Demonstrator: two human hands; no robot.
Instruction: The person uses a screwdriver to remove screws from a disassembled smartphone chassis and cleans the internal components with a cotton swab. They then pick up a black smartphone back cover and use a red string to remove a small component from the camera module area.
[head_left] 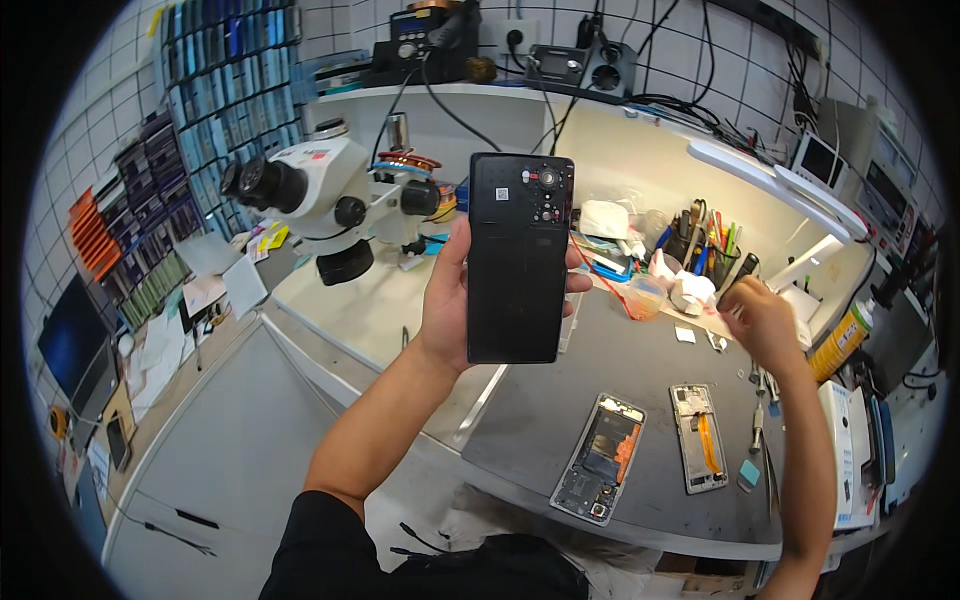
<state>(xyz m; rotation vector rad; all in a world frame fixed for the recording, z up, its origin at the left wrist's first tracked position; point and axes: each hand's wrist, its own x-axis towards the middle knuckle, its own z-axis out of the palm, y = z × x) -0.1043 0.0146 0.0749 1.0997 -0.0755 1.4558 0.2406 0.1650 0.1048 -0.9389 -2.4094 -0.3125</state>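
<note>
Key relation: I have the black phone (515, 300) in the left hand (447, 305), making that by far the nearer one; the right hand (758, 318) is well apart, to the phone's right. The phone's long axis runs up and down the view, lens end uppermost, its back toward the camera.

Position: phone held up in the air, about in line with the left edge of the grey desk (535, 410). I read the right hand as over the desk's far right part, near a white wad (692, 292).

Hands: left closed round the phone, thumb along one long side, fingertips showing past the other. Right has its fingers bent and drawn together; I cannot tell whether they pinch anything.

Also noted: an opened phone (600, 460) by the desk's near edge, with a silver frame (689, 440) to its right.
</note>
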